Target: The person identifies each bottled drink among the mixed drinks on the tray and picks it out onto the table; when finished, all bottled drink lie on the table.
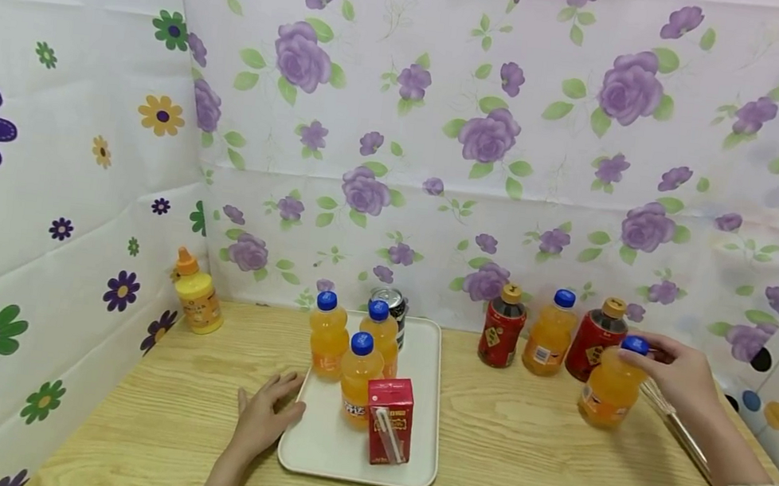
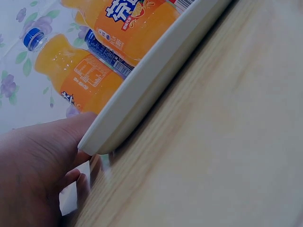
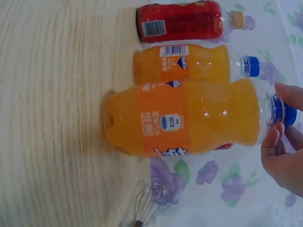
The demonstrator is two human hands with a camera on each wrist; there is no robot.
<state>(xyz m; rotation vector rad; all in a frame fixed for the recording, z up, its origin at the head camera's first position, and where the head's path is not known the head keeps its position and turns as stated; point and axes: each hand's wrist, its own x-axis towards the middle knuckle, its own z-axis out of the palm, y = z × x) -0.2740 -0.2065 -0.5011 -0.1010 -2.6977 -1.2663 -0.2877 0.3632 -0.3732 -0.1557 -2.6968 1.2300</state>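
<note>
On the right, my right hand point(image 1: 680, 376) pinches a Fanta orange soda bottle point(image 1: 609, 388) at its blue cap and neck. The right wrist view shows thumb and fingers around the cap point(image 3: 290, 115); whether the bottle's base touches the table cannot be told. My left hand point(image 1: 265, 413) rests at the left edge of a white tray point(image 1: 421, 407), its thumb touching the rim and its fingers loosely extended beside it. Standing on the tray are several orange soda bottles point(image 1: 328, 340), a red drink carton point(image 1: 388, 423) with a straw, and a dark can point(image 1: 390, 301) at the back.
Two red-labelled dark drink bottles point(image 1: 502, 332) with gold caps flank another orange soda bottle point(image 1: 549, 337) near the back wall. A wire whisk point(image 1: 678, 428) lies right, partly behind the right arm. A yellow squeeze bottle point(image 1: 199, 297) stands at the back left. Flowered cloth point(image 1: 387, 138) hangs behind.
</note>
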